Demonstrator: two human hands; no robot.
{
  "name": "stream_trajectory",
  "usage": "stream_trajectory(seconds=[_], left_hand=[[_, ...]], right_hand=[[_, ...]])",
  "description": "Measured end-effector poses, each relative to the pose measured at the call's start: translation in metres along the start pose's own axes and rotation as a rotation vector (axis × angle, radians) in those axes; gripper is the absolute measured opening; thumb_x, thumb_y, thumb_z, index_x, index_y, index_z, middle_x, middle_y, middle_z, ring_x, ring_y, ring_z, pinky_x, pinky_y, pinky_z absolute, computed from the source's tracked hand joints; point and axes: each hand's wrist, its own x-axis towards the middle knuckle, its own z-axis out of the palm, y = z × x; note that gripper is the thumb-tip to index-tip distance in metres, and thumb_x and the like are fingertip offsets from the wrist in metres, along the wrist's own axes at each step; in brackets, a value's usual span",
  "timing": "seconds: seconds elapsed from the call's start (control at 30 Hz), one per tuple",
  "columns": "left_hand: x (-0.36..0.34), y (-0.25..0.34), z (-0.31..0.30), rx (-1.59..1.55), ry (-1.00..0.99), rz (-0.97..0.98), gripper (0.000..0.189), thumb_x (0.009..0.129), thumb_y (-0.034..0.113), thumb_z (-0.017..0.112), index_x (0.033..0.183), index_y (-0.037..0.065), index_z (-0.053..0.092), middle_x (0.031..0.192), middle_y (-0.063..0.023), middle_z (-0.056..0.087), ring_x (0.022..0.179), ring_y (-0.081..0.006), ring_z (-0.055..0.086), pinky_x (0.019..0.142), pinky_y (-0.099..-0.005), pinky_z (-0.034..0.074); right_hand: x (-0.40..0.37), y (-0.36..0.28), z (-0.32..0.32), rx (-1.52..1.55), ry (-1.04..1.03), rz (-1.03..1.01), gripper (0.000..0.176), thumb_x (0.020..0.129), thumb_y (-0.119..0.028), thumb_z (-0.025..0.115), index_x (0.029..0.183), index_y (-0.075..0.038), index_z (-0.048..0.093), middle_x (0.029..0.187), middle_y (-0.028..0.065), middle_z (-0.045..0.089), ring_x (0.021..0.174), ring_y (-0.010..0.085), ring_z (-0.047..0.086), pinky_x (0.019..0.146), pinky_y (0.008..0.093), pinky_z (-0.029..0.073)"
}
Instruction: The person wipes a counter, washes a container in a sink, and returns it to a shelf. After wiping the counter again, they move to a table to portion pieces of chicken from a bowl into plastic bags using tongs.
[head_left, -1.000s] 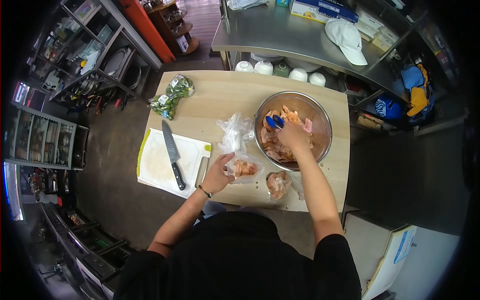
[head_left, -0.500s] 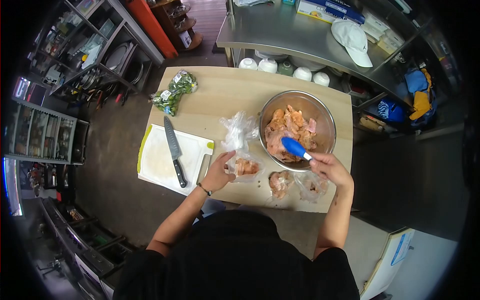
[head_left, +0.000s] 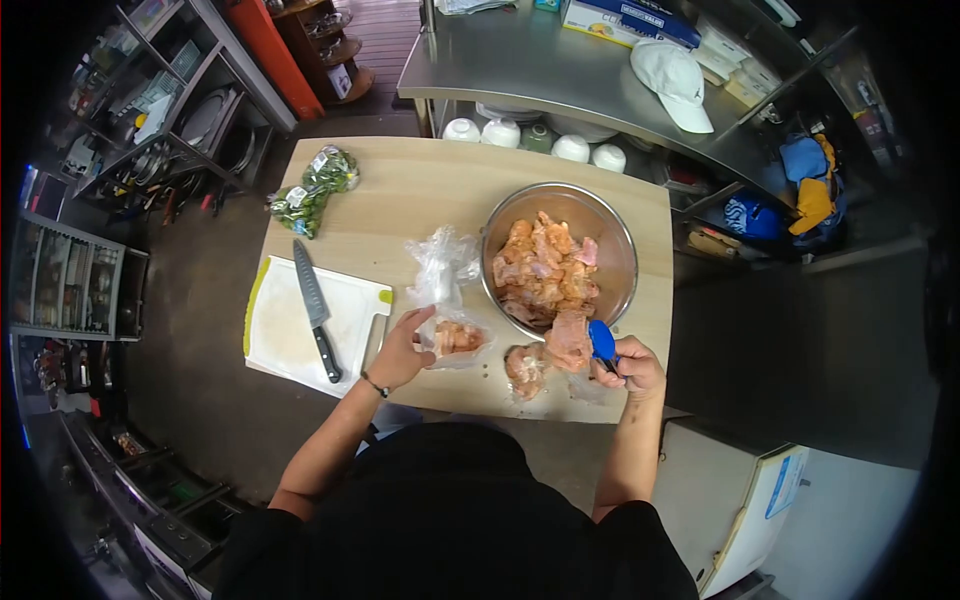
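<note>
My right hand (head_left: 637, 368) grips blue-headed tongs (head_left: 602, 342), with a piece of raw chicken (head_left: 569, 342) at their head, just outside the near rim of a steel bowl (head_left: 625, 225). More pieces of seasoned raw chicken (head_left: 545, 265) are heaped in that bowl. At the left edge of a clear plastic bag (head_left: 478, 352) with meat inside, my left hand (head_left: 398, 352) holds the mouth apart, thumb and fingers spread. Between the hands lies another bag of meat (head_left: 525, 371). A further clear bag (head_left: 590, 388) is partly hidden under the lifted piece.
A knife (head_left: 316, 310) lies on a white cutting board (head_left: 275, 325) to the left. Bagged green vegetables (head_left: 315, 190) sit at the far left table corner. Crumpled plastic bags (head_left: 440, 262) lie mid-table. Beyond stands a steel counter (head_left: 520, 60) with a white cap (head_left: 670, 85).
The tongs have come out of the bowl toward me, bringing a piece of chicken over the near rim. My left hand stays at the bag. The whole view has shifted slightly.
</note>
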Motion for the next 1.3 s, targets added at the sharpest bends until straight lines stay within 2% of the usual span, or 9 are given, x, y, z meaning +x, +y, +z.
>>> stream_trajectory(seconds=[0.13,0.27,0.37,0.47,0.8,0.97,1.13,1.2,1.3], left_hand=[[0.000,-0.001,0.001,-0.091,-0.011,-0.007,0.077,0.059,-0.006,0.059,0.133,0.003,0.039,0.132,-0.0129,0.037,0.086,-0.0199,0.052,0.070,-0.0273,0.050],[-0.002,0.008,-0.003,-0.025,-0.003,-0.039,0.077,0.060,-0.006,0.060,0.133,0.004,0.039,0.132,-0.0128,0.037,0.092,-0.0204,0.051,0.078,-0.0289,0.047],[-0.002,0.004,-0.002,-0.023,0.034,0.056,0.072,0.061,0.003,0.063,0.130,0.000,0.042,0.128,-0.0144,0.043,0.091,-0.0233,0.055,0.077,-0.0289,0.047],[0.001,-0.003,0.001,0.055,0.104,0.100,0.071,0.061,0.002,0.062,0.130,0.001,0.043,0.126,-0.0138,0.045,0.088,-0.0228,0.055,0.077,-0.0287,0.047],[0.005,0.022,-0.006,-0.024,-0.002,-0.327,0.053,0.066,0.000,0.059,0.119,0.004,0.056,0.108,-0.0137,0.056,0.080,-0.0173,0.055,0.072,-0.0262,0.045],[0.007,0.017,0.010,0.234,0.051,0.216,0.067,0.065,0.011,0.074,0.127,0.008,0.050,0.105,-0.0157,0.055,0.097,-0.0228,0.055,0.081,-0.0322,0.046],[0.000,0.043,0.025,0.722,-0.049,0.271,0.098,0.060,0.019,0.080,0.141,0.013,0.024,0.107,-0.0164,0.052,0.102,-0.0323,0.054,0.084,-0.0395,0.048],[0.005,0.036,0.032,0.949,-0.146,0.077,0.091,0.063,0.020,0.077,0.139,0.013,0.028,0.107,-0.0162,0.054,0.087,-0.0325,0.060,0.072,-0.0395,0.051],[0.016,0.015,0.031,0.931,-0.183,0.292,0.048,0.072,0.018,0.067,0.117,0.010,0.052,0.095,-0.0117,0.058,0.074,-0.0309,0.061,0.063,-0.0385,0.051]], right_hand=[[0.003,0.001,0.005,0.093,-0.073,-0.053,0.052,0.084,-0.033,0.060,0.111,0.011,0.053,0.060,0.0034,0.045,0.046,0.0055,0.032,0.041,0.0204,0.023],[0.028,0.009,0.022,-0.121,0.128,0.228,0.042,0.087,-0.022,0.058,0.121,0.002,0.052,0.065,0.0026,0.050,0.050,0.0085,0.042,0.046,0.0214,0.032],[0.072,0.043,0.055,-1.004,0.166,0.265,0.036,0.086,-0.022,0.057,0.119,-0.008,0.055,0.084,0.0128,0.064,0.080,0.0224,0.060,0.073,0.0335,0.045],[0.091,0.043,0.095,-1.530,0.204,0.411,0.032,0.084,-0.027,0.056,0.111,-0.009,0.059,0.089,0.0185,0.063,0.083,0.0324,0.061,0.073,0.0404,0.046],[0.045,-0.042,0.056,-1.553,0.870,0.425,0.037,0.084,-0.030,0.057,0.117,-0.011,0.056,0.082,0.0220,0.063,0.081,0.0392,0.061,0.071,0.0464,0.046],[0.018,-0.046,0.044,-1.280,1.052,0.301,0.039,0.085,-0.028,0.057,0.116,-0.004,0.056,0.090,0.0242,0.062,0.088,0.0388,0.060,0.074,0.0426,0.046],[-0.024,-0.052,0.039,-1.096,1.256,0.304,0.041,0.086,-0.029,0.057,0.117,-0.002,0.054,0.088,0.0239,0.062,0.087,0.0382,0.061,0.074,0.0398,0.046],[-0.044,-0.049,0.032,-1.108,1.323,0.287,0.041,0.087,-0.029,0.056,0.117,-0.002,0.054,0.088,0.0238,0.062,0.087,0.0364,0.061,0.075,0.0384,0.045],[-0.072,-0.039,0.025,-1.044,1.427,0.126,0.046,0.086,-0.030,0.057,0.120,0.001,0.052,0.088,0.0236,0.062,0.083,0.0331,0.062,0.076,0.0366,0.045]])
